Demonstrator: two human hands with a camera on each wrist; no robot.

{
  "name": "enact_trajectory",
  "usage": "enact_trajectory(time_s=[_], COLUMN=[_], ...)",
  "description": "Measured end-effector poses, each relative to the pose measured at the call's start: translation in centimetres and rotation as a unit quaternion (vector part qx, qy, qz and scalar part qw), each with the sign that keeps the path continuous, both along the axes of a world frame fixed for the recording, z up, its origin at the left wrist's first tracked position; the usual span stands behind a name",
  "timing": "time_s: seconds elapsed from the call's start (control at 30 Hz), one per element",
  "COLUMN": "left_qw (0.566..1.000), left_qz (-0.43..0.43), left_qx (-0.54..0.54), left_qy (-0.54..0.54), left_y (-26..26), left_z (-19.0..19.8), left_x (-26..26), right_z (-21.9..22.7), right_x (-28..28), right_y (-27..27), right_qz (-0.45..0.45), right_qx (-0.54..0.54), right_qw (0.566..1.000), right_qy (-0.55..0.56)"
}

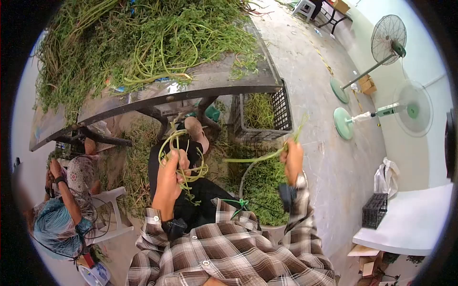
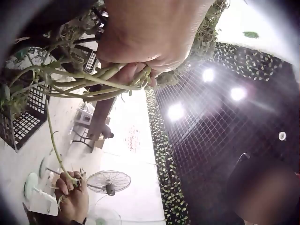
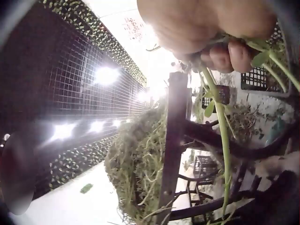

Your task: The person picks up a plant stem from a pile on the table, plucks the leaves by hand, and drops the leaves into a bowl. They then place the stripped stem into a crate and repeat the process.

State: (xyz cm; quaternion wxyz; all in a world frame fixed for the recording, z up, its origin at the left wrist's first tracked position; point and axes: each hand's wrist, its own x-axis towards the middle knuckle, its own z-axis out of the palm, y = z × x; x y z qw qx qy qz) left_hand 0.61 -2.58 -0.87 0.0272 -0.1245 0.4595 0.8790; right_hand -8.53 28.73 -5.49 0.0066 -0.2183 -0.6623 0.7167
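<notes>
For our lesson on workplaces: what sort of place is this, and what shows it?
Probably an indoor produce-sorting workroom: greens heaped on a table, a black crate holding more, and two standing fans.

A: What's seen on shirt (image 1: 224, 252) @ 6 o'clk?
B: Brn/wht plaid. Blk grid's noted on crate (image 1: 281, 104), 1–2 o'clk.
A: Greens?
B: Lt. grn's shown by held stems (image 1: 248, 160), mint by fan base (image 1: 342, 125) @ 3.

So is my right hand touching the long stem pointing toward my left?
Touching: in the left wrist view, the right hand grips the stem, fingers curled round it.
</notes>
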Motion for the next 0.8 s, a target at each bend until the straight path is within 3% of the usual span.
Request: enact_trajectory(time_s=[0.07, 0.17, 0.23, 0.27, 0.3, 0.37, 0.43, 0.5, 0.57, 0.63, 0.8], left_qw=[1.000, 0.998, 0.998, 0.997, 0.998, 0.998, 0.999, 0.995, 0.992, 0.983, 0.983], left_qz=[-0.011, -0.048, -0.029, -0.012, -0.001, -0.041, -0.028, -0.079, -0.095, -0.120, -0.116], left_qx=[0.002, -0.030, -0.050, -0.065, -0.064, -0.033, -0.045, -0.060, -0.083, -0.138, -0.140], left_qy=[0.002, 0.022, -0.011, 0.026, 0.023, 0.035, 0.003, 0.009, 0.009, 0.025, 0.035], left_y=[0.2, 0.3, 0.5, 0.6, 0.5, 0.3, 0.6, 0.5, 0.6, 0.9, 1.8], left_z=[-0.1, -0.7, 0.1, 0.0, -0.2, -0.7, -0.3, -0.9, -1.0, -0.9, 0.1], left_x=[-0.1, 0.4, 0.9, 1.0, 1.1, 1.3, 1.4, 1.1, 1.1, 1.0, 1.6], right_z=[-1.2, -5.4, -6.9, -4.0, -3.3, -2.4, 0.8, 2.0, 2.5, 3.7, 6.2], right_x=[-5.0, -13.0, -15.9, -14.5, -13.4, -10.7, -6.3, -3.4, -1.5, -0.3, 0.5], right_y=[3.5, 8.6, 8.9, 6.6, 5.1, 1.5, -3.3, -5.7, -7.3, -8.8, -11.3], right_qz=[0.028, 0.084, 0.068, 0.095, 0.113, 0.169, 0.227, 0.312, 0.375, 0.380, 0.456], right_qx=[0.209, 0.259, 0.469, 0.378, 0.371, 0.243, 0.087, -0.010, -0.039, -0.053, -0.125], right_qw=[0.976, 0.957, 0.856, 0.914, 0.909, 0.946, 0.968, 0.950, 0.925, 0.922, 0.881], right_qy=[0.043, 0.096, 0.208, 0.116, 0.154, 0.130, 0.068, 0.028, 0.042, 0.053, 0.025])
